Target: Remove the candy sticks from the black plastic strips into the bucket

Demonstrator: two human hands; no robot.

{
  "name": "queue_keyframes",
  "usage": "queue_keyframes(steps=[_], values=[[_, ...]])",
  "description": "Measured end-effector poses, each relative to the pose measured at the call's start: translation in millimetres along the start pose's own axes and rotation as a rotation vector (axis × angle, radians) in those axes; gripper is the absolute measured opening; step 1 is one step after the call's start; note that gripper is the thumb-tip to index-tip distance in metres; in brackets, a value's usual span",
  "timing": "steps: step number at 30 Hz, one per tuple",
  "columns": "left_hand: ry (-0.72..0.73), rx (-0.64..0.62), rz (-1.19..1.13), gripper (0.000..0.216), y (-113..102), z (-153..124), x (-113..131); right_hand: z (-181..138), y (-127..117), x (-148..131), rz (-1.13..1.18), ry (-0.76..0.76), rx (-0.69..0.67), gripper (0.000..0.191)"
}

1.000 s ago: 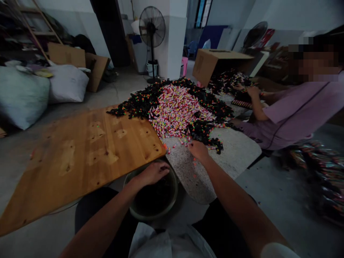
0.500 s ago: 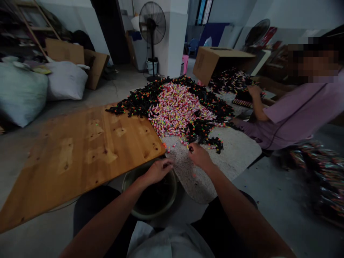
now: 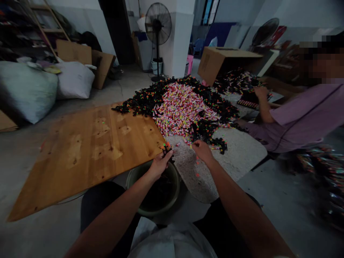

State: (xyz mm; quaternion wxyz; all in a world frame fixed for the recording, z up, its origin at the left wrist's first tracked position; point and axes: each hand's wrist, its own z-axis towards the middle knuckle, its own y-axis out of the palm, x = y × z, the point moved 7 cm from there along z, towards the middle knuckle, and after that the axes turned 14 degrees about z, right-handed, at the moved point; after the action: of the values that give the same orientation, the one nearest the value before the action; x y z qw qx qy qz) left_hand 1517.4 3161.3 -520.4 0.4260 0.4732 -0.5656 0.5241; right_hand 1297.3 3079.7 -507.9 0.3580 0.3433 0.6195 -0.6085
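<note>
My left hand (image 3: 160,164) is closed on a small black plastic piece (image 3: 168,153) with branching arms and green and orange tips, over the near corner of the wooden board. To its right, my right hand (image 3: 203,150) pinches a small yellowish tube (image 3: 191,146) at its fingertips, just above the speckled grey tabletop (image 3: 185,161). Beyond both hands rises a heap of pink, white and yellow small tubes (image 3: 180,107), ringed by black plastic pieces (image 3: 142,98) with orange and green tips. Below my left hand stands a round tub (image 3: 176,190) with dark contents.
A wooden board (image 3: 88,143) extends left. At the right sits a co-worker (image 3: 309,111), one hand at a black row of pieces. Behind are a cardboard box (image 3: 211,66), a standing fan (image 3: 158,28) and stuffed sacks (image 3: 76,79). Small orange bits (image 3: 197,175) lie on the grey tabletop.
A black plastic piece now shows in my left hand, which has risen slightly from over the tub. My right hand has moved slightly, with a small tube at its fingertips. The view has shifted left.
</note>
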Motion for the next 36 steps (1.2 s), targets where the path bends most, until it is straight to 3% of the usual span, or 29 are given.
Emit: queue_keyframes(steps=[4, 8, 10, 12, 16, 19, 31, 36], values=[[-0.062, -0.026, -0.225, 0.054, -4.2, -1.7, 0.7, 23.1, 8.3, 8.0, -0.4, 0.087, 0.03, 0.038], [-0.126, -0.03, -0.352, 0.047, -12.6, -5.1, 2.6, 24.5, 11.6, 9.4, -0.463, 0.119, 0.072, 0.041], [-0.131, -0.04, -0.379, 0.045, -15.9, -6.2, 3.8, 17.0, 9.6, 5.4, -0.381, 0.098, 0.109, 0.035], [-0.107, -0.05, -0.388, 0.046, -17.6, -6.6, 6.4, 2.6, 11.2, -4.8, -0.132, 0.008, 0.111, 0.028], [-0.065, -0.047, -0.408, 0.047, -16.9, -6.2, 11.5, -42.4, 35.5, -33.6, 0.575, -0.144, -0.18, 0.031], [-0.044, -0.054, -0.422, 0.046, -14.2, -6.0, 15.5, -70.4, 47.3, -48.6, 0.811, -0.163, -0.307, 0.038], [0.024, -0.054, -0.377, 0.051, -13.9, -13.7, 27.5, -78.6, 47.6, -45.2, 0.893, -0.185, -0.279, 0.034], [0.021, -0.04, -0.372, 0.053, -11.7, -14.5, 30.3, -81.0, 43.2, -43.9, 0.852, -0.217, -0.15, 0.034]])
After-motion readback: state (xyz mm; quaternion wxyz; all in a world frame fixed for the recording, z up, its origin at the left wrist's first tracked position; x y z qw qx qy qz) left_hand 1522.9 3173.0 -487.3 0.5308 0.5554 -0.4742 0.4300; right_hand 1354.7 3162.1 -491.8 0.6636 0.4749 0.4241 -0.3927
